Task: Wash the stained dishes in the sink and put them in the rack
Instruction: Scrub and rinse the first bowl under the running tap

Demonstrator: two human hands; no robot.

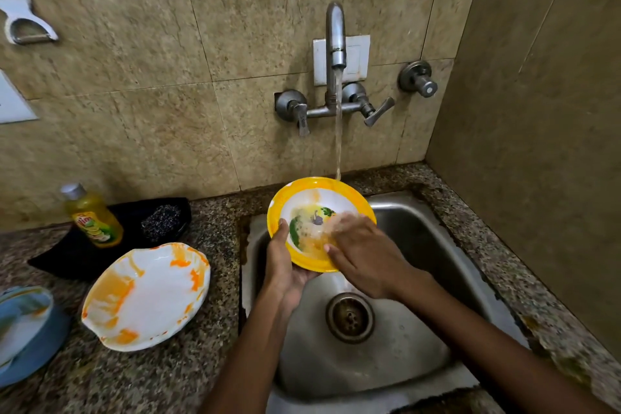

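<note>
Yellow bowl [304,193] gripped left, rubbed right.

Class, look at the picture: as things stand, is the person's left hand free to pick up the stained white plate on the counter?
Probably not yet. The left hand grips the yellow bowl over the sink. The white plate lies uncovered on the counter to its left, so the way looks free once the bowl is released.

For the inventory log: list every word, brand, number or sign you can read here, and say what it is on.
Dish soap bottle, red label: a few large letters show, too blurred and tilted to read for certain.
Yellow-rimmed bowl: a printed picture, no text.
Taps, wall plate, white stained bowl: no writing visible.
</note>
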